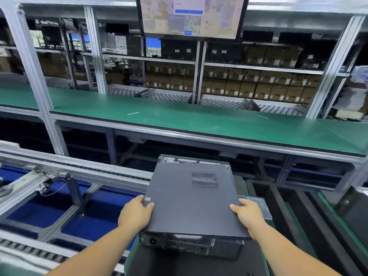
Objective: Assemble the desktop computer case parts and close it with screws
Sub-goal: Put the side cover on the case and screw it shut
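Head view looks down on a factory line station. At 6 o'clock a dark desktop computer case (191,244) lies flat on a black mat (171,263) edged in green. Its rear panel with a power socket faces the person. A dark grey side panel (189,198) with a perforated vent patch toward 1 o'clock lies on top of the case, slightly skewed, its near edge overhanging the rear.

Left hand (135,213) grips the panel's left edge at 8 o'clock, thumb on top and fingers curled under. Right hand (249,215) grips the right edge at 4 o'clock the same way, thumb on the top face. Just beyond the right hand a clear plastic tray (260,208) sits beside the case.

At 9 o'clock runs a roller conveyor (79,168) of aluminium rails over blue bins (95,226). At 3 o'clock lie black foam-lined trays (294,208). Across the middle, from 9 to 3 o'clock, stretches a long desk with a green mat (199,118), framed in aluminium posts; two thin pale slivers lie on it. Behind it, gravity-roller racks hold rows of brown cartons (249,86) with white labels, too small to read.

At 12 o'clock hangs a monitor (191,16) showing a pale window with blue buttons; its writing is blurred. Smaller blue screens glow farther back at 11 o'clock.
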